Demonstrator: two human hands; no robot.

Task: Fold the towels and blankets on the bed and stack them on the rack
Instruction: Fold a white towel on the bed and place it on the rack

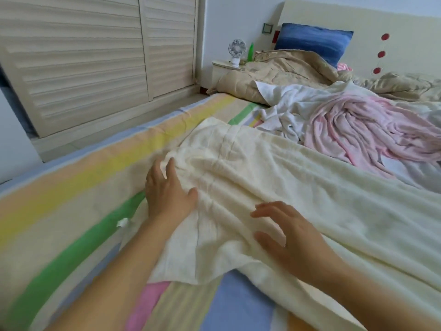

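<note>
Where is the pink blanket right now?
In the head view the pink blanket lies crumpled on the bed at upper right, just beyond the spread cream towel and beside a rumpled white cloth to its left.

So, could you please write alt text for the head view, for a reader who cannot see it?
The left hand presses flat on a rumpled cream terry towel spread over a pastel-striped bedsheet; the right hand, fingers spread, is over it. A crumpled pink blanket lies beyond.

Your left hand (167,192) lies flat with spread fingers on a rumpled cream towel (250,177) spread over the striped bed sheet (71,199). Your right hand (284,232) hovers open just over the towel's near edge. A pink blanket (365,130) and white cloth (288,108) lie bunched farther up the bed.
</note>
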